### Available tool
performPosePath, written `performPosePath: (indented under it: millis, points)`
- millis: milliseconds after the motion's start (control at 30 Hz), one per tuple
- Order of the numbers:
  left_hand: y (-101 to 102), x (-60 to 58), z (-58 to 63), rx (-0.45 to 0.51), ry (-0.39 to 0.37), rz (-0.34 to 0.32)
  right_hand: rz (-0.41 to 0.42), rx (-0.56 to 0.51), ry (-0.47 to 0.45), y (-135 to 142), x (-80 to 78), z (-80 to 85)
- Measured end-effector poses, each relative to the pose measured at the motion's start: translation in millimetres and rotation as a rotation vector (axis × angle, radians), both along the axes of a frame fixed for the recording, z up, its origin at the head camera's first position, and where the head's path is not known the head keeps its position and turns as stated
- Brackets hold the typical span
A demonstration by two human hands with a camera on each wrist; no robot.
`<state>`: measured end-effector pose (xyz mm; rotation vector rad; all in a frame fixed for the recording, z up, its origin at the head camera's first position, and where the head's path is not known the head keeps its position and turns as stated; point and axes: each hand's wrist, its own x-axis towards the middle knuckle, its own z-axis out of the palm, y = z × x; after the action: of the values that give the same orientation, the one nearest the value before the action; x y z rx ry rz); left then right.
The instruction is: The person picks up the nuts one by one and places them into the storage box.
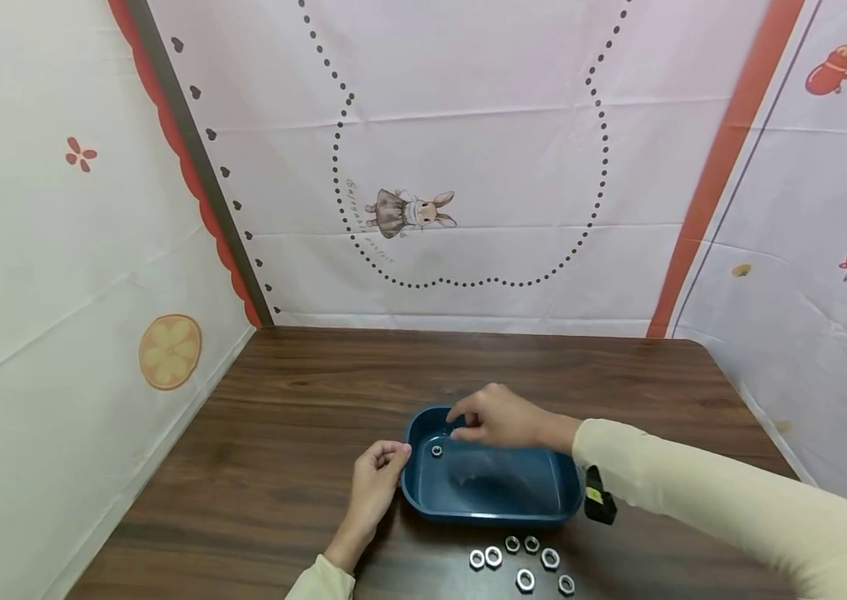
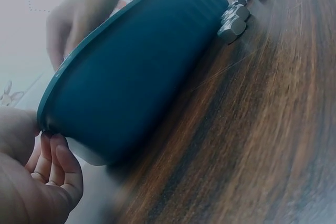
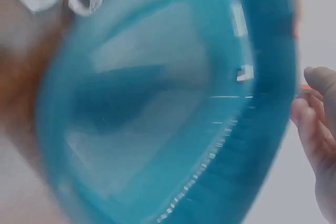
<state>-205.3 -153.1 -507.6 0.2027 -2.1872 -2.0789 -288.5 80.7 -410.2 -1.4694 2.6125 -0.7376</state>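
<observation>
A dark blue rectangular tray (image 1: 491, 515) rests on the table, with one small metal hex nut (image 1: 436, 451) lying in its left part. My left hand (image 1: 374, 483) pinches the tray's left rim between thumb and fingertips, as the left wrist view shows at the tray wall (image 2: 131, 72). Over the tray's far left part hovers my right hand (image 1: 502, 417), thumb and index finger bent and spread apart, nothing visible between them. In the right wrist view the right hand (image 3: 320, 121) shows at the edge, and the tray (image 3: 273, 77) is blurred.
Several metal nuts (image 1: 525, 580) of differing sizes lie on the brown wood-grain table (image 1: 281, 500) just in front of the tray. Printed cloth (image 1: 468, 167) hangs behind the table and along both sides. A black wrist camera (image 1: 599, 497) sits on the right sleeve beside the tray's right end.
</observation>
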Motion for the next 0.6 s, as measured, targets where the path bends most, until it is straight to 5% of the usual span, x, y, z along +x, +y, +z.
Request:
performPosePath:
  millis: [300, 600]
  points:
    - [-0.5, -2.9, 0.6, 0.005, -0.003, -0.004, -0.237, -0.206, 0.031, 64.1, 58.8, 27.6]
    - [-1.1, -4.4, 1.5, 0.137, -0.088, -0.038, -0.472, -0.346, 0.031, 120.2, 130.7, 0.8]
